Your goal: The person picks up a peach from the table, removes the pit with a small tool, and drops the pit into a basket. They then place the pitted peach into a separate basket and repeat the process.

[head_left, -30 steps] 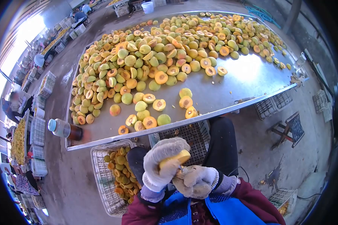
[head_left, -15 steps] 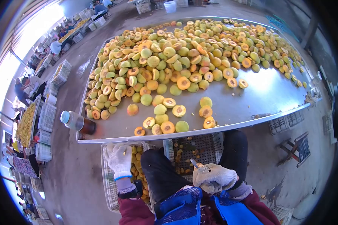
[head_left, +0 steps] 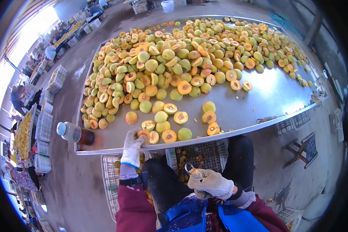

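Observation:
My gloved left hand (head_left: 132, 150) is at the table's front edge, its fingers closed around a peach half (head_left: 144, 134). Close to it sit several more halves, some cut face up with a pit hollow showing, such as this peach half (head_left: 169, 136). Over my lap, my gloved right hand (head_left: 212, 183) grips a pitting tool (head_left: 188, 168) with a looped metal end; the glove hides most of its handle. A large heap of halved yellow-green peaches (head_left: 158, 65) covers the back and left of the metal table (head_left: 236, 110).
A jar of dark liquid (head_left: 83, 136) stands at the table's left corner. Below the edge are a crate with fruit (head_left: 109, 181) and a dark-bottomed crate (head_left: 207, 156) between my knees. A folding stool (head_left: 307, 150) stands right. Other people work at tables far left.
My left hand has risen from above the left crate to the table edge and taken hold of a peach half. My right hand has shifted slightly left, turning the tool so its loop shows.

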Demonstrator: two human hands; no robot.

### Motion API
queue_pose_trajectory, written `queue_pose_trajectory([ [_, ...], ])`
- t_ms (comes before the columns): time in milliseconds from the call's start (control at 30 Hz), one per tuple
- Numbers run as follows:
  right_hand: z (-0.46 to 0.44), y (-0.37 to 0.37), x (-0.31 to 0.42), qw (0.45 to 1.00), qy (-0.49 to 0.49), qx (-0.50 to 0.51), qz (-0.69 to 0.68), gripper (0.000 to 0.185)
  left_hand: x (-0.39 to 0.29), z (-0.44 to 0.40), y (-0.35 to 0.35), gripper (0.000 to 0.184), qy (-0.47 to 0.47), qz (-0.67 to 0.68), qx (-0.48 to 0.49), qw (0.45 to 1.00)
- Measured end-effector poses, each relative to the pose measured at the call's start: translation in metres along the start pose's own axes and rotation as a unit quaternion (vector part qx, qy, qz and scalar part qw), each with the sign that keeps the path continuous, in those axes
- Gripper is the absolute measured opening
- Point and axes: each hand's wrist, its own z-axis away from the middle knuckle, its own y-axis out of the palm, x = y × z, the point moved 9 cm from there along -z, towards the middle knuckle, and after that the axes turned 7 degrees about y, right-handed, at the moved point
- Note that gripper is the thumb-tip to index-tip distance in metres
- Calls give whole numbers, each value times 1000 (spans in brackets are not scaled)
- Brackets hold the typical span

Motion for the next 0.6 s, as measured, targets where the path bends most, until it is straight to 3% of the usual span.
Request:
queue_pose_trajectory([
  [100,-11,8,6,996,-36,-25,76,26,-54,59,57,46,48,182,97,977],
  [167,-11,13,19,987,-58,-41,146,39,-45,81,78,46,5,177,138,975],
  [267,0,16,36,969,-23,-96,228,27,-54,112,110,38,-19,242,197,950],
  [400,-1,13,35,959,-49,-112,256,38,-54,125,127,43,-19,327,193,925],
  [467,-2,11,31,959,-59,-111,256,37,-55,129,129,50,-20,331,164,929],
  [533,-1,12,31,958,-69,-110,256,37,-47,133,132,56,-81,428,139,889],
  [600,0,11,34,952,-79,-126,268,36,-48,137,135,59,-63,428,145,890],
])
